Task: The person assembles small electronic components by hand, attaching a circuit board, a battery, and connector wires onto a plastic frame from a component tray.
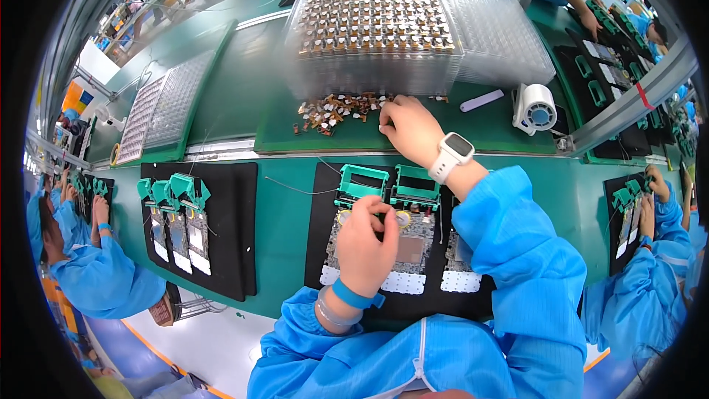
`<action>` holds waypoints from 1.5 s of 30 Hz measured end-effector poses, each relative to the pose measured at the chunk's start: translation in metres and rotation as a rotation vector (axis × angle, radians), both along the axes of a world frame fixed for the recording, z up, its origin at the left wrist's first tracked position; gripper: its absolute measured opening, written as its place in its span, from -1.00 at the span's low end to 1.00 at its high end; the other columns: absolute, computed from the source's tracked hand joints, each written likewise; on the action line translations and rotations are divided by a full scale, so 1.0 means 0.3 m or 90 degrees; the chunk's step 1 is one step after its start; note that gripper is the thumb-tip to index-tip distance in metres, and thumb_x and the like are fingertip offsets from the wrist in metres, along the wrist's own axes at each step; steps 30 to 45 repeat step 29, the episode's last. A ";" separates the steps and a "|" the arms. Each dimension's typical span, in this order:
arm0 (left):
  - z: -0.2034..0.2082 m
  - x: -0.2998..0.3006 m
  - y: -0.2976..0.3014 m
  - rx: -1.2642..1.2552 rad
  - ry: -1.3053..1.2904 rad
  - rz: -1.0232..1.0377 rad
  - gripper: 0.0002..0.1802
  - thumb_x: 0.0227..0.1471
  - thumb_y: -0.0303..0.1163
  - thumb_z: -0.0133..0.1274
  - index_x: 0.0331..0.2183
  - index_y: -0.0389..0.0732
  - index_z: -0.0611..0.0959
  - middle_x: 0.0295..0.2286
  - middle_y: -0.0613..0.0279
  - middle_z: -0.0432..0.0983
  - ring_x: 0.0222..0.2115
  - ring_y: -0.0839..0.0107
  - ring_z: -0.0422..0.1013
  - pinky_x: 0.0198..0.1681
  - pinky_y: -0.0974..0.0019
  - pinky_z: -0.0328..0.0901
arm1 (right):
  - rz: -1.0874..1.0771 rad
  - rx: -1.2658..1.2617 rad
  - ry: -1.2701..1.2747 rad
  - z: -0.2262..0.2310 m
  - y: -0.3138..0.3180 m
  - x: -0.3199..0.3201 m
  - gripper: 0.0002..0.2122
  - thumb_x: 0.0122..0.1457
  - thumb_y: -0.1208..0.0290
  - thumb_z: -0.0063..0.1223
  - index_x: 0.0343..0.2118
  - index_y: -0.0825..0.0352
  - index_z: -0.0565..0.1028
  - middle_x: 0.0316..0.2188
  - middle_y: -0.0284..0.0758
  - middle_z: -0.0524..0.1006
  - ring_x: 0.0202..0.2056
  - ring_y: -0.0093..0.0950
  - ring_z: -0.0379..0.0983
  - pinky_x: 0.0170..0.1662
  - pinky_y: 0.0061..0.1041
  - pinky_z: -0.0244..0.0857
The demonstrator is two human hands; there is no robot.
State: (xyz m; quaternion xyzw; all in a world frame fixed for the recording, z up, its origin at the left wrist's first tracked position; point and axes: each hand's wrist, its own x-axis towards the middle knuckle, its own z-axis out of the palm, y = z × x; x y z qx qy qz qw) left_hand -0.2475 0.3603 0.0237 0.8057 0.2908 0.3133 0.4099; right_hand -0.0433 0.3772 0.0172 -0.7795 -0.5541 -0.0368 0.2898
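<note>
My right hand, with a white watch on its wrist, reaches to the right end of a loose pile of small brown-and-white flex cable parts. Its fingers are bent down together, and whatever lies between the tips is hidden. Over a circuit board on the black mat, my left hand is curled with thumb and fingers close together. I cannot make out what it pinches. Green plastic frames sit along the board's far edge. A second circuit board lies to the right, partly under my right sleeve.
Stacked clear trays filled with small parts stand behind the pile, with another clear tray beside them. A white handheld fan and a white strip lie right. Several boards rest on a left black mat. Co-workers sit on both sides.
</note>
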 end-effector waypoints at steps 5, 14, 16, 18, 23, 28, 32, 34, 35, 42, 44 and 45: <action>-0.011 0.001 0.004 -0.016 -0.056 -0.021 -0.75 -0.08 -0.52 0.11 -0.29 -0.30 0.45 -0.62 0.29 0.40 -0.70 0.47 0.23 -0.63 0.38 0.18 | 0.035 0.101 0.171 0.128 -0.240 -0.087 -0.92 0.01 0.53 0.05 -0.41 0.36 0.42 -0.48 -0.27 0.40 -0.37 -0.35 0.36 -0.27 -0.44 0.26; 0.027 0.082 -0.235 0.243 0.140 -0.237 -0.66 -0.10 -0.35 0.15 -0.26 -0.30 0.49 -0.50 0.09 0.46 -0.49 0.21 0.42 -0.49 0.26 0.32 | -0.046 0.214 0.221 0.060 -0.604 -0.131 -0.89 0.00 0.63 0.05 -0.36 0.37 0.48 -0.41 -0.27 0.50 -0.33 -0.32 0.41 -0.24 -0.46 0.29; 0.019 0.103 -0.253 0.244 0.288 -0.232 -0.57 -0.10 -0.27 0.15 -0.23 -0.35 0.45 -0.48 0.06 0.44 -0.44 0.16 0.42 -0.45 0.24 0.32 | -0.035 0.227 0.223 0.055 -0.615 -0.134 -0.86 -0.01 0.64 0.05 -0.35 0.36 0.49 -0.40 -0.27 0.52 -0.33 -0.32 0.43 -0.24 -0.45 0.31; -0.001 0.111 -0.257 0.188 0.206 -0.179 -0.54 -0.13 -0.24 0.18 -0.25 -0.35 0.46 -0.49 0.06 0.45 -0.44 0.13 0.42 -0.45 0.23 0.32 | -0.023 0.222 0.213 0.056 -0.621 -0.132 -0.84 -0.02 0.66 0.04 -0.33 0.35 0.50 -0.39 -0.27 0.53 -0.32 -0.32 0.43 -0.24 -0.44 0.32; -0.013 0.123 -0.224 -0.151 0.190 -0.304 -0.45 -0.18 -0.34 0.25 -0.16 -0.33 0.38 -0.52 0.14 0.42 -0.67 0.44 0.34 -0.58 0.41 0.25 | -0.026 0.236 0.200 0.080 -0.636 -0.127 -0.84 -0.04 0.66 0.05 -0.35 0.34 0.51 -0.40 -0.29 0.52 -0.32 -0.32 0.42 -0.22 -0.41 0.29; -0.049 0.128 -0.220 -0.432 0.036 -0.313 -0.48 -0.11 -0.39 0.18 -0.13 -0.25 0.31 -0.44 0.19 0.44 -0.51 0.34 0.41 -0.43 0.36 0.29 | 0.008 0.216 0.190 0.075 -0.658 -0.118 -0.81 -0.06 0.64 0.08 -0.33 0.31 0.51 -0.37 -0.28 0.52 -0.29 -0.29 0.40 -0.13 -0.37 0.23; -0.075 0.127 -0.207 -0.614 -0.031 -0.346 -0.42 -0.09 -0.40 0.16 -0.06 -0.21 0.23 -0.30 0.23 0.48 -0.40 0.35 0.44 -0.33 0.44 0.32 | 0.017 0.209 0.198 0.079 -0.663 -0.118 -0.80 -0.06 0.64 0.07 -0.32 0.30 0.52 -0.36 -0.26 0.51 -0.29 -0.27 0.40 -0.12 -0.36 0.23; -0.075 0.127 -0.207 -0.614 -0.031 -0.346 -0.42 -0.09 -0.40 0.16 -0.06 -0.21 0.23 -0.30 0.23 0.48 -0.40 0.35 0.44 -0.33 0.44 0.32 | 0.017 0.209 0.198 0.079 -0.663 -0.118 -0.80 -0.06 0.64 0.07 -0.32 0.30 0.52 -0.36 -0.26 0.51 -0.29 -0.27 0.40 -0.12 -0.36 0.23; -0.075 0.127 -0.207 -0.614 -0.031 -0.346 -0.42 -0.09 -0.40 0.16 -0.06 -0.21 0.23 -0.30 0.23 0.48 -0.40 0.35 0.44 -0.33 0.44 0.32 | 0.017 0.209 0.198 0.079 -0.663 -0.118 -0.80 -0.06 0.64 0.07 -0.32 0.30 0.52 -0.36 -0.26 0.51 -0.29 -0.27 0.40 -0.12 -0.36 0.23; -0.075 0.127 -0.207 -0.614 -0.031 -0.346 -0.42 -0.09 -0.40 0.16 -0.06 -0.21 0.23 -0.30 0.23 0.48 -0.40 0.35 0.44 -0.33 0.44 0.32 | 0.017 0.209 0.198 0.079 -0.663 -0.118 -0.80 -0.06 0.64 0.07 -0.32 0.30 0.52 -0.36 -0.26 0.51 -0.29 -0.27 0.40 -0.12 -0.36 0.23; -0.075 0.127 -0.207 -0.614 -0.031 -0.346 -0.42 -0.09 -0.40 0.16 -0.06 -0.21 0.23 -0.30 0.23 0.48 -0.40 0.35 0.44 -0.33 0.44 0.32 | 0.017 0.209 0.198 0.079 -0.663 -0.118 -0.80 -0.06 0.64 0.07 -0.32 0.30 0.52 -0.36 -0.26 0.51 -0.29 -0.27 0.40 -0.12 -0.36 0.23; -0.075 0.127 -0.207 -0.614 -0.031 -0.346 -0.42 -0.09 -0.40 0.16 -0.06 -0.21 0.23 -0.30 0.23 0.48 -0.40 0.35 0.44 -0.33 0.44 0.32 | 0.017 0.209 0.198 0.079 -0.663 -0.118 -0.80 -0.06 0.64 0.07 -0.32 0.30 0.52 -0.36 -0.26 0.51 -0.29 -0.27 0.40 -0.12 -0.36 0.23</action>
